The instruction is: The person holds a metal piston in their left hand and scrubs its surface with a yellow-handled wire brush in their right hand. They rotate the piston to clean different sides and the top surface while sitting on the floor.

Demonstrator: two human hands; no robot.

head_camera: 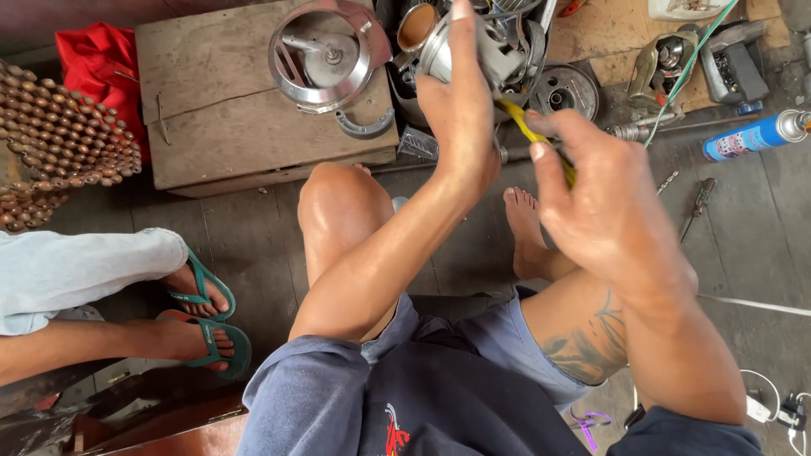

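Note:
My left hand [460, 105] is raised over my knee and grips a silver metal engine part [473, 52], a short cylinder with a round opening. My right hand [604, 207] holds a yellow-handled tool [530, 135] whose tip goes in behind the left hand toward that part; the tip itself is hidden. I sit low with bare knees and a bare foot [525, 230] on the grey floor.
A worn wooden box [220, 118] carries a round metal cover [325, 55]. More engine parts [564, 91] lie behind it. A blue spray can [752, 135] and a screwdriver [697, 207] lie right. Another person's feet in green sandals [203, 317] are left, near a beaded mat [55, 143].

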